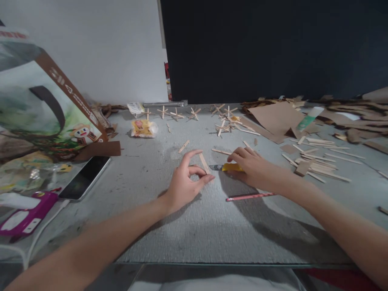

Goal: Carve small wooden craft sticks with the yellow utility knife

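Observation:
Between the thumb and forefinger of my left hand (pixel 186 180) is a short flat wooden craft stick (pixel 204 163), pinched at its two ends. My right hand (pixel 248 165) is wrapped round a yellow utility knife (pixel 230 167). The knife's blade points left, its tip beside the stick; whether they touch I cannot tell. A pink pencil (pixel 250 197) lies just below my right hand. Above my left hand lies a loose stick piece (pixel 184 146), and another stick (pixel 221 152) lies just left of my right fingers.
Star-shaped stick pieces (pixel 194 114) stand along the back. A yellow snack packet (pixel 144 128) lies back left, a phone (pixel 86 178) and purple gadget (pixel 28 216) at left. Loose sticks (pixel 321 161), brown cardboard (pixel 273 119) and a glue tube (pixel 309 118) lie at right.

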Demonstrator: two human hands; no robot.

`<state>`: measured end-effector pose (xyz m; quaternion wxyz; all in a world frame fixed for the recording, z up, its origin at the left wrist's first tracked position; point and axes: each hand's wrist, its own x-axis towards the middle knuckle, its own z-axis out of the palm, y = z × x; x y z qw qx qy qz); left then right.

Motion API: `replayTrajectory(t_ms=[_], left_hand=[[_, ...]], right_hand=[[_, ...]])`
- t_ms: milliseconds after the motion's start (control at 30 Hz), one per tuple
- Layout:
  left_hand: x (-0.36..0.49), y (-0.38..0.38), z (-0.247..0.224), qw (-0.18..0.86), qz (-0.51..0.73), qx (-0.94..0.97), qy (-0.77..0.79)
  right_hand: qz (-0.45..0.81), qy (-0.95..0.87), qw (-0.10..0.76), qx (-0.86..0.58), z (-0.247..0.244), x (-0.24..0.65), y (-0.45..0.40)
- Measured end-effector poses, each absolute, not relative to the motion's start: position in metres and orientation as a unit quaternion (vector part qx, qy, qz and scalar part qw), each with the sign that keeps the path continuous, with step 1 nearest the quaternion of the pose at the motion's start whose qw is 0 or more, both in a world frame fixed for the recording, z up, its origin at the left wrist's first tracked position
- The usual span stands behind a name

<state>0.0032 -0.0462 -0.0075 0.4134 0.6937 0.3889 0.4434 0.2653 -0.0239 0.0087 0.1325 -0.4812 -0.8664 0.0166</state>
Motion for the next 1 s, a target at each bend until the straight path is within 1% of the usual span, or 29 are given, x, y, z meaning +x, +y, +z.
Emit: replayTrajectory(t_ms=[67, 133, 267, 367, 433, 533, 600, 667, 767, 867, 1000], left_hand=[[0.003, -0.046, -0.008, 0.405, 0.444, 0.694, 0.396], [0.003, -0.047, -0.007, 0.398, 0.446, 0.693, 0.402], [0.004, -0.049, -0.003, 0.4, 0.445, 0.687, 0.413], [0.003, -0.046, -0.003, 0.385, 0.408, 0.702, 0.438], [0.003, -0.043, -0.006, 0.353, 0.368, 0.73, 0.455], [0.002, -0.038, -0.012, 0.257, 0.315, 0.785, 0.467], [0.001, -0.036, -0.014, 0.204, 0.283, 0.812, 0.469], [0.0, -0.035, -0.014, 0.175, 0.268, 0.825, 0.465], [-0.002, -0.037, -0.012, 0.155, 0.259, 0.842, 0.447], [-0.004, -0.039, -0.01, 0.14, 0.237, 0.855, 0.44], [-0.003, -0.041, -0.008, 0.141, 0.206, 0.867, 0.431]], right_hand=[[0.006, -0.872, 0.106, -0.477, -0.003, 0.278, -0.023], [0.008, -0.869, 0.101, -0.484, -0.01, 0.286, -0.025], [0.072, -0.848, 0.164, -0.499, -0.003, 0.285, -0.039], [0.131, -0.842, 0.198, -0.484, 0.013, 0.277, -0.05], [0.128, -0.842, 0.201, -0.484, 0.02, 0.273, -0.054], [0.122, -0.855, 0.183, -0.469, 0.021, 0.272, -0.055], [0.11, -0.874, 0.164, -0.445, 0.016, 0.273, -0.055], [0.082, -0.892, 0.154, -0.417, 0.009, 0.274, -0.058], [0.01, -0.908, 0.153, -0.391, -0.001, 0.273, -0.064], [-0.058, -0.922, 0.134, -0.358, -0.008, 0.269, -0.069], [-0.089, -0.937, 0.105, -0.322, -0.009, 0.268, -0.073]])
